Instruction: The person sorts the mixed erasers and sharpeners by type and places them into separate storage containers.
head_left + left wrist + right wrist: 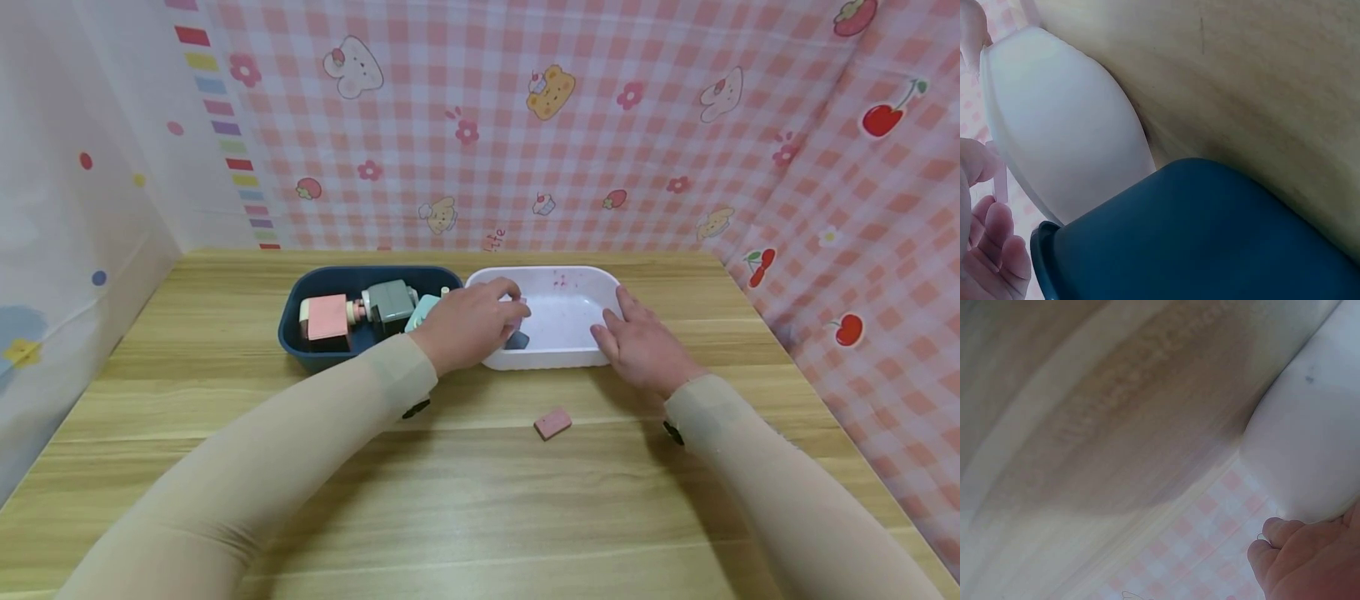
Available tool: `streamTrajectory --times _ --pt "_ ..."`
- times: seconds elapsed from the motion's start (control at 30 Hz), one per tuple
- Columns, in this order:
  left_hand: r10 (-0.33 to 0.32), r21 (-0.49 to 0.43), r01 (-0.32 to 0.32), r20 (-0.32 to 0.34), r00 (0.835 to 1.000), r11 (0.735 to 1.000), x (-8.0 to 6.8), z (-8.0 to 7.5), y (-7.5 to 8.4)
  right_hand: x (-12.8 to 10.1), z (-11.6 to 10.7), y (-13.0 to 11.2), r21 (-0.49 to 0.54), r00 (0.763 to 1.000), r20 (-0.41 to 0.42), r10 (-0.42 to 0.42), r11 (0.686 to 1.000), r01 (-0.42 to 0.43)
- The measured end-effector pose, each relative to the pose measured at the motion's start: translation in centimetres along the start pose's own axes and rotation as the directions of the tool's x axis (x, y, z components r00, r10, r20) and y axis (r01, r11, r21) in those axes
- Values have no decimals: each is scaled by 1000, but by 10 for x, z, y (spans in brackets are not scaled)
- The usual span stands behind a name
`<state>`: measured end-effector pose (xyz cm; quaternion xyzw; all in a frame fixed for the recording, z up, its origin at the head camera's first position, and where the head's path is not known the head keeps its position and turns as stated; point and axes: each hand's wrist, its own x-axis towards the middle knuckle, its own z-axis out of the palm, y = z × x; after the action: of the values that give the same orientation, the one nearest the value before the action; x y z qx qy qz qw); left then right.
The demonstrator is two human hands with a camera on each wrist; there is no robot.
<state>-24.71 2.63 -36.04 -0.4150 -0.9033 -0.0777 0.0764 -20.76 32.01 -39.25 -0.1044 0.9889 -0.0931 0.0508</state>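
The left hand (pixel 468 321) pinches a small pink block (pixel 517 310) over the white tub (pixel 558 360) mid-frame, the right hand (pixel 637 343) rests flat on its right rim, fingers straight, with the blue tub (pixel 300 337) just left on the desk (pixel 480 500).

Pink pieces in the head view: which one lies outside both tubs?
The small flat pink piece lies alone on the bare wooden table, in front of the white tub. The bigger pink block sits inside the dark blue tub.
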Motion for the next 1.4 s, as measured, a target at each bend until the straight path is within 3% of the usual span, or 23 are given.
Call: streamTrajectory --times 0.27,0.63,1.4 --pt "-24 -7 24 35 999 1000 2 -6 -1 2 1 1 3 1000 -1 2 1000 -2" --pt "-8 37 6 57 998 999 7 -12 -5 2 2 1 -13 1000 -7 -8 1000 8" --pt "-29 31 25 110 994 999 13 -13 -10 1 0 0 -1 1000 4 1 1000 -1"
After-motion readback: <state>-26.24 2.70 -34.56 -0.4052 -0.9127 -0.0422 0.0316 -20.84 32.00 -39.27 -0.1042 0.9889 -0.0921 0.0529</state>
